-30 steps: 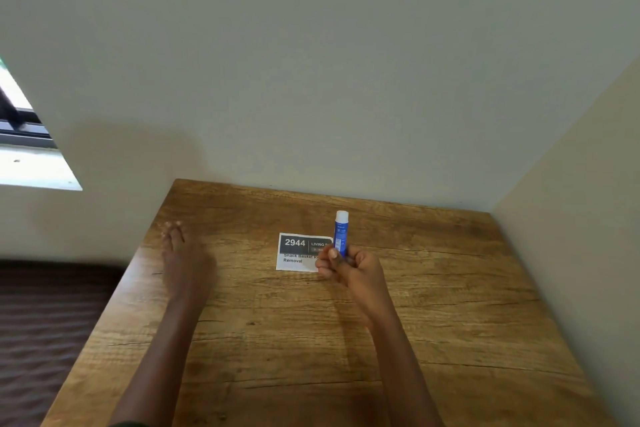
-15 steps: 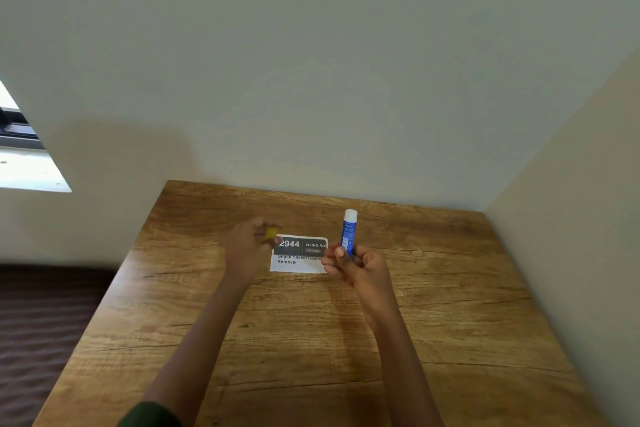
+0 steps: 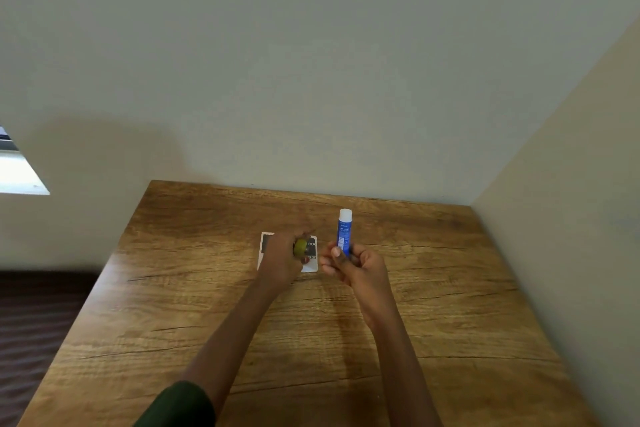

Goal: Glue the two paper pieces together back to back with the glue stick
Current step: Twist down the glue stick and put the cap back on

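Our right hand [image 3: 358, 265], just right of the frame's centre, has fingers and thumb curled round the lower end of the glue stick [image 3: 345, 229]. The stick stands upright above the fist, a blue barrel with a white tip. Our left hand [image 3: 278, 262], close beside it on the left, is curled as well and pinches a small yellow-green piece [image 3: 300, 247] at the fingertips. It is blurred, but we take it for the stick's cap.

Beneath the left hand lies the paper [image 3: 311, 265], flat on the wooden table [image 3: 450, 288]. A white corner and part of a dark printed band show past our fingers. We cannot tell whether the hand touches the sheet, nor whether a second piece lies under it.

The print faces up, so we judge that no glue is on yet. To do this step well, we should:
- set the cap down within reach, freeing the left hand;
- turn the sheet blank side up and pin it with flat fingertips;
- draw the stick in even strokes out to every edge and corner, pressing lightly so the sheet does not slide or crease.

A green sleeve [image 3: 180, 406] shows at the bottom edge, a plain wall [image 3: 311, 80] fills the top, and a bright window [image 3: 17, 177] sits at mid-left.
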